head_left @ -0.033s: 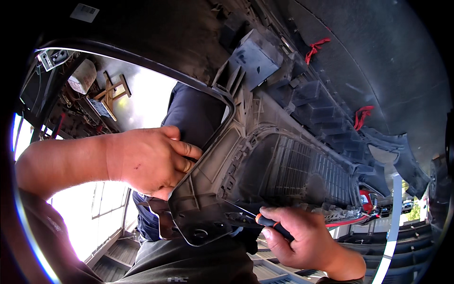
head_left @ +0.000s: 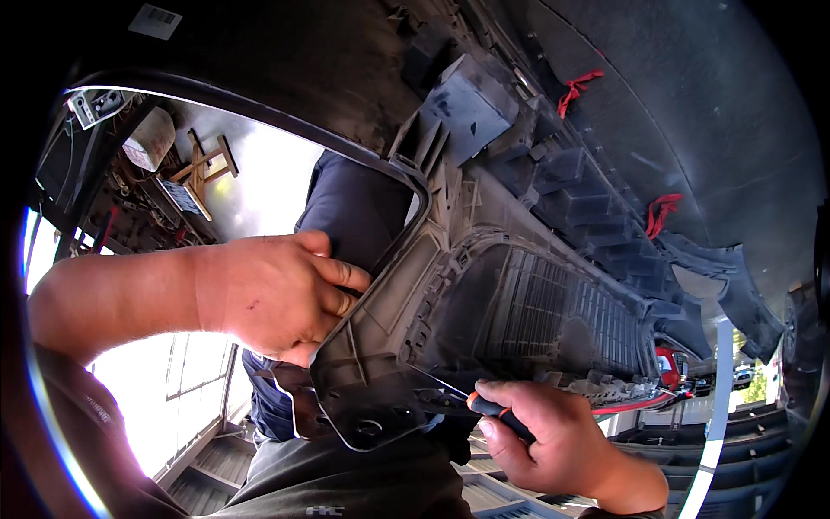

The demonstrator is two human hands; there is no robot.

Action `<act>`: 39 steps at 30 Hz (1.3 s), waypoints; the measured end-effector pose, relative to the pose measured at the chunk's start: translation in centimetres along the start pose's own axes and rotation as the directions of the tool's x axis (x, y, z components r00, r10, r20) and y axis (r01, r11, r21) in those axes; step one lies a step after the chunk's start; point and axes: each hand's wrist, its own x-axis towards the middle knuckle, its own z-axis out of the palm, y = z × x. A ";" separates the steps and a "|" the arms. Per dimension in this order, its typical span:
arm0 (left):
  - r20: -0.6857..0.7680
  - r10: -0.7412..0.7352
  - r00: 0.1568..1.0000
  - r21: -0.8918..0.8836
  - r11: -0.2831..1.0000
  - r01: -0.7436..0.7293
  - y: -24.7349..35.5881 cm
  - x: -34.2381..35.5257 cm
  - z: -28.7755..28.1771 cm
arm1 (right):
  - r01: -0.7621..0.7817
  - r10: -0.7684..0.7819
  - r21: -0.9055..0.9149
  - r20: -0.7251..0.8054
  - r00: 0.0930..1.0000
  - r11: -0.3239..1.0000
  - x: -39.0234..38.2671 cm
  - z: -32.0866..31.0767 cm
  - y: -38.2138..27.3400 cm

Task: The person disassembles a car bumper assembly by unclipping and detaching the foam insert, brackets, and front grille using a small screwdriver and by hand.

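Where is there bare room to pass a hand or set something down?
A hand might pass through the bright opening between the left hand, the dark panel and the trouser leg. The smooth dark sheet beyond the red ties looks bare, though its slope is unclear. Crowded: around the right hand, screwdriver, ribbed frame and slatted grille.

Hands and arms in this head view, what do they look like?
The left hand and right hand are gloveless, both forearms bare. A small dark mark shows on the left's back. The left sleeve is dark with faint pale marking.
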 end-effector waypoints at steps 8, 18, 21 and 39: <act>-0.026 0.074 0.997 -0.107 0.991 -0.077 -1.3 -0.1 1.5 | -0.108 0.117 -0.152 0.053 0.992 0.983 -0.4 1.7 -2.2; -0.140 0.074 0.987 -0.169 0.981 -0.097 -1.5 0.0 2.7 | -0.168 0.188 -0.278 0.050 0.981 0.946 0.7 3.0 -5.1; -0.176 0.095 0.980 -0.130 0.984 -0.119 -1.7 0.3 3.0 | -0.143 0.166 -0.211 0.097 0.981 0.967 2.0 2.2 -4.4; -0.038 -0.142 0.989 -0.274 0.953 0.126 1.1 0.4 0.4 | -0.055 0.099 -0.113 0.425 0.900 0.992 8.3 -4.3 -2.7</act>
